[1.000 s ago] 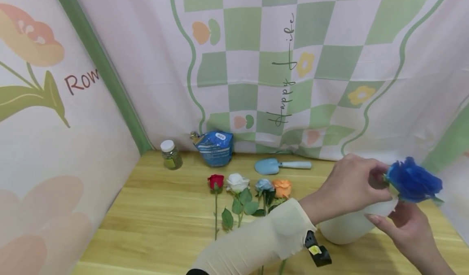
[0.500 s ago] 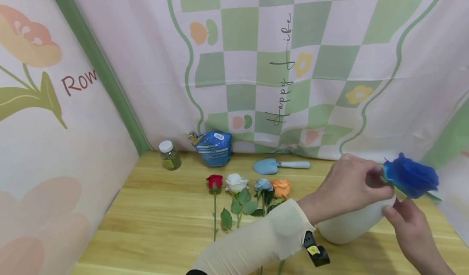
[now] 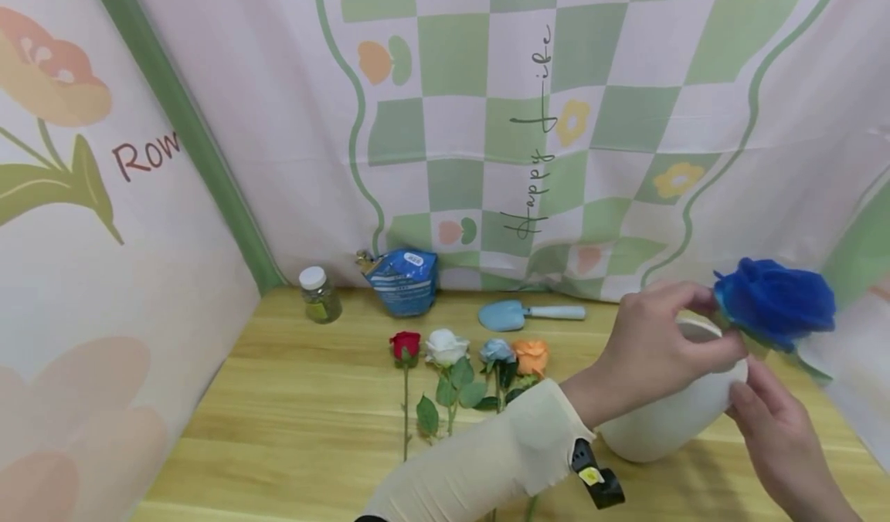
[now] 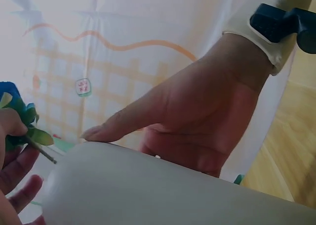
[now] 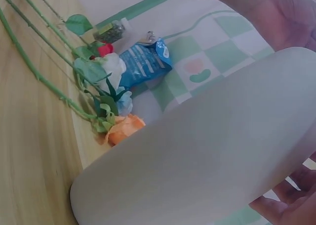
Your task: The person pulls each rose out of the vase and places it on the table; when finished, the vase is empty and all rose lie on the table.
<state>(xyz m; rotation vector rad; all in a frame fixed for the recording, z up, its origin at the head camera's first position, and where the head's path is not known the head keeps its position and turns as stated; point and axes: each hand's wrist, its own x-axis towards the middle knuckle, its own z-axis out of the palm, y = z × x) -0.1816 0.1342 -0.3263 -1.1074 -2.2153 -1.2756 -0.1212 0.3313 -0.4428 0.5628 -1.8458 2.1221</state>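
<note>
A white vase (image 3: 660, 418) stands on the wooden table at the right. Just above its mouth my left hand (image 3: 657, 344) pinches a blue rose (image 3: 775, 302) right under the bloom. In the left wrist view a short bit of the rose's stem (image 4: 43, 152) shows next to the vase's top; I cannot tell whether any of it is inside. My right hand (image 3: 782, 437) grips the vase close to its rim, and the left wrist view shows the thumb (image 4: 116, 123) lying against the vase. Fingers of the right hand (image 5: 289, 202) also show at the vase's side in the right wrist view.
Red (image 3: 405, 346), white (image 3: 446, 347), light blue (image 3: 497, 350) and orange (image 3: 531, 357) roses lie in a row, stems towards me. Behind them are a jar (image 3: 321, 298), a blue bag (image 3: 405, 283) and a light blue trowel (image 3: 502, 316). A patterned cloth (image 3: 452, 128) hangs behind the table (image 3: 229, 445).
The blue rose has risen a little in my left hand, and the vase's mouth now shows behind the fingers. My right thumb has drawn in closer to the rim.
</note>
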